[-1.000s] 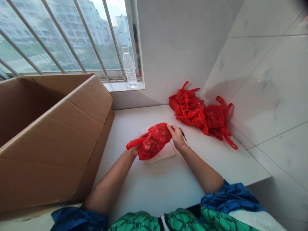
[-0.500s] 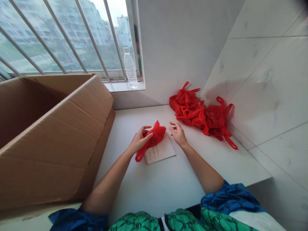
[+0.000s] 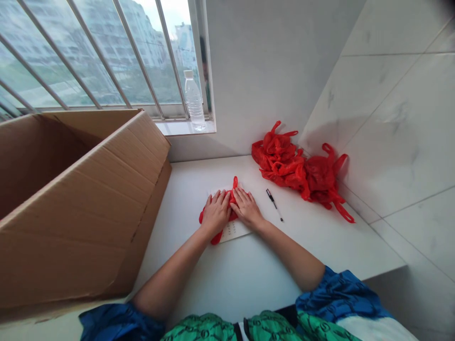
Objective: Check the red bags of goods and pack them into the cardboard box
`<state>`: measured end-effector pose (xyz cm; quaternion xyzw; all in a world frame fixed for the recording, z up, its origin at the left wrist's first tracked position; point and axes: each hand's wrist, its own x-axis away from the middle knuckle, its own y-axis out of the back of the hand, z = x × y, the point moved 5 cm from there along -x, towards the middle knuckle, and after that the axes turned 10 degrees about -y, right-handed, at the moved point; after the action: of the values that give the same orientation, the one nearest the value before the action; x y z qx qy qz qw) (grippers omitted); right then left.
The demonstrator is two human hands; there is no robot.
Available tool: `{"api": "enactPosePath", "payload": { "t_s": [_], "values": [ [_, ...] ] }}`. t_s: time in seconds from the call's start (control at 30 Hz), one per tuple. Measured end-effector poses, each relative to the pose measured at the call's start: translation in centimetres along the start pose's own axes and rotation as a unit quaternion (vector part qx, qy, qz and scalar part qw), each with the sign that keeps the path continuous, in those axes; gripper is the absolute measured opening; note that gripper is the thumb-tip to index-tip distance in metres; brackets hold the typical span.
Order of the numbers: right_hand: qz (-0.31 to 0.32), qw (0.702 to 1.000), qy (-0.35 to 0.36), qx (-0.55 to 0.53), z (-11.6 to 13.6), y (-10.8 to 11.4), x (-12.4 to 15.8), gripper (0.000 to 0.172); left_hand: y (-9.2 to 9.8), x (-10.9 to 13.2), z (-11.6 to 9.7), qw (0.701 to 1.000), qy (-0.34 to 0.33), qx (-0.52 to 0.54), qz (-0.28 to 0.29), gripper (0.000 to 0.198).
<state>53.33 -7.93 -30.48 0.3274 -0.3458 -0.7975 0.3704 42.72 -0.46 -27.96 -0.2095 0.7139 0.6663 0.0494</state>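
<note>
Under both my palms lies a red plastic bag (image 3: 233, 216), spread over a notepad (image 3: 239, 231) with rows of handwriting. My left hand (image 3: 216, 213) rests flat on the bag's left part, fingers stretched out. Beside it my right hand (image 3: 248, 208) presses flat on the right part, its fingers also straight. A bag handle sticks out above the fingertips, and another piece shows below my left hand. Most of the bag and much of the page are hidden by the hands. To the right of my right hand lies a black pen (image 3: 274, 204).
A heap of red plastic bags (image 3: 302, 168) lies at the back right against the tiled wall (image 3: 401, 128). On the left stands a large open cardboard box (image 3: 88, 208). A clear water bottle (image 3: 194, 102) is on the sill of the barred window. All this surrounds a white tabletop (image 3: 238, 279).
My left hand has gone from pinching the bag to lying flat on it. My right hand has moved left onto the bag, uncovering the pen. The bag is now flatter.
</note>
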Motion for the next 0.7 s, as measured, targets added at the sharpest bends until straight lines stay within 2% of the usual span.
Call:
{"api": "enactPosePath", "payload": {
  "t_s": [0.27, 0.37, 0.43, 0.5, 0.57, 0.6, 0.63, 0.7],
  "values": [
    [-0.007, 1.0, 0.003, 0.014, 0.0, 0.2, 0.1, 0.058, 0.3, 0.0, -0.3, 0.999, -0.004, -0.041, 0.006, 0.05],
    [0.004, 1.0, -0.006, -0.002, 0.0, 0.1, 0.0, 0.058, 0.5, 0.1, -0.5, 0.999, 0.002, -0.05, -0.013, 0.051],
    [0.009, 0.996, -0.02, -0.085, -0.4, 0.4, -0.3, 0.058, 0.7, 0.0, -0.5, 0.999, 0.007, -0.04, -0.023, 0.05],
    [-0.014, 0.974, -0.05, -0.222, -1.5, 1.2, -0.7, 0.055, 1.3, -0.3, -0.5, 1.0, 0.013, -0.011, -0.011, 0.045],
    [-0.059, 0.938, -0.09, -0.33, -3.3, 2.2, -1.1, 0.053, 2.9, -0.4, -0.7, 1.0, 0.021, 0.012, 0.003, 0.038],
    [-0.081, 0.922, -0.111, -0.361, -4.2, 2.6, -1.3, 0.054, 4.4, -0.3, -1.1, 1.0, 0.025, 0.014, 0.001, 0.036],
    [-0.096, 0.912, -0.13, -0.377, -5.1, 3.0, -1.4, 0.057, 6.4, 0.1, -1.5, 1.0, 0.029, 0.011, -0.006, 0.033],
    [-0.107, 0.895, -0.161, -0.402, -6.4, 3.3, -1.5, 0.061, 11.5, 1.8, -2.8, 0.999, 0.036, 0.0, -0.038, 0.032]
  ]
}}
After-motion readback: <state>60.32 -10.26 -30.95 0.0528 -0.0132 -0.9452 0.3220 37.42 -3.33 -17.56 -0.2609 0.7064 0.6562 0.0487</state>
